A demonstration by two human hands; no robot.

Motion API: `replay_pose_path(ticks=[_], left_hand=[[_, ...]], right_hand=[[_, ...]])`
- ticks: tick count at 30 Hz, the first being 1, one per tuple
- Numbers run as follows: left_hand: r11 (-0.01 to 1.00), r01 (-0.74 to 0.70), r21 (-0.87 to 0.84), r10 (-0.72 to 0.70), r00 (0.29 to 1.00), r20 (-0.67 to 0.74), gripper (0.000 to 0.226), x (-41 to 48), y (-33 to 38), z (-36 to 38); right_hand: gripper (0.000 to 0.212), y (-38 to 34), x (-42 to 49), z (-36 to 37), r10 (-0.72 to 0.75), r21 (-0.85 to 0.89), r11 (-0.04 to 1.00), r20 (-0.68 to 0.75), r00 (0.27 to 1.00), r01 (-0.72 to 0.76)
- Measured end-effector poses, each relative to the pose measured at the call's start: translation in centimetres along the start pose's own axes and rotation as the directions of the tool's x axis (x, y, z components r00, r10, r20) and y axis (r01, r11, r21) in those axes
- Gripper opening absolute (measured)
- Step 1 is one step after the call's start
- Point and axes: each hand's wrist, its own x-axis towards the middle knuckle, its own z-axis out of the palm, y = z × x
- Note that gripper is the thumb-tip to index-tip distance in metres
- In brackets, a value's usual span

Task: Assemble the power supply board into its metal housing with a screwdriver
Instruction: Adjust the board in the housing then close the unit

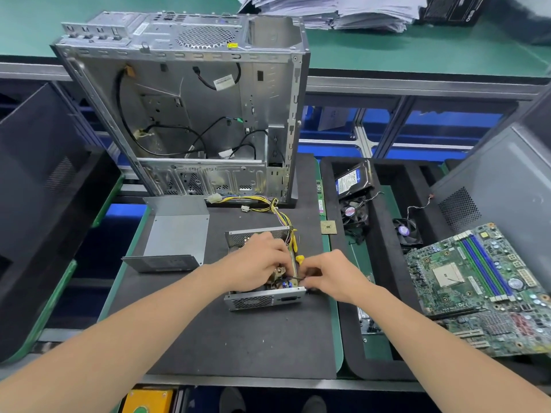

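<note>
the metal housing [262, 300] sits open-topped on a black mat [238, 338] on the counter, its perforated front wall facing the near edge. the power supply board [279, 274] lies inside it, mostly covered.

the left hand [256, 260] reaches down into the housing with fingers curled over the board; the tips are hidden, so what they grip cannot be told. the right hand [331, 275] is at the housing's right front corner, fingers bunched and pinching a thin dark shaft, the screwdriver [293, 277] as far as can be made out; its handle is hidden.

bare mat lies between the housing and the near edge, and a strip between it and the loose cover [176, 234] on the left. on the right the housing stands near the mat's edge, with a foam tray [378, 263] just beyond. a wire bundle [268, 204] runs back from the housing toward the upright computer case [185, 114]. a motherboard [477, 287] leans at the far right, its lower edge blurred.
</note>
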Motion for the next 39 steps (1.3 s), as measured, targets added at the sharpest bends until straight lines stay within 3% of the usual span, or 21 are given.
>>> replay_pose_path(ticks=[5, 14, 20, 23, 28, 33, 39], left_hand=[[0.993, -0.044, 0.106, 0.033, 0.994, 0.101, 0.053, 0.5, -1.0, 0.2], [0.998, -0.057, -0.035, 0.061, 0.988, 0.142, 0.047, 0.9, -1.7, 0.0], [0.991, -0.063, -0.114, 0.067, 0.997, 0.036, 0.035, 0.2, -2.2, 0.3], [0.993, -0.032, -0.113, 0.019, 0.993, -0.114, 0.027, -0.3, -1.8, 0.8], [0.978, 0.094, 0.188, -0.015, 0.924, -0.382, 0.027, -1.0, -1.4, 1.6], [0.948, 0.2, 0.248, -0.089, 0.914, -0.396, 0.041, -1.0, -1.2, 1.8], [0.952, 0.23, 0.202, -0.141, 0.915, -0.377, 0.033, -1.1, -1.2, 1.9]], right_hand=[[0.011, 0.5, 0.3, 0.0, -0.015, 0.045, 0.999, -0.025, 1.0, 0.016], [0.014, 1.1, 0.3, 1.1, 0.019, 0.154, 0.988, -0.011, 1.0, -0.017], [0.008, 0.8, 0.1, 2.1, 0.0, 0.163, 0.987, -0.114, 0.994, 0.018], [0.008, 0.6, 0.1, 2.4, -0.014, 0.165, 0.985, -0.162, 0.987, 0.041], [0.01, 0.5, 0.1, 2.8, 0.031, 0.227, 0.974, -0.184, 0.982, 0.012], [0.019, 0.6, -0.1, 3.5, 0.062, 0.289, 0.957, -0.209, 0.976, 0.001], [0.031, 0.6, -0.3, 4.5, 0.04, 0.317, 0.947, -0.251, 0.967, 0.043]])
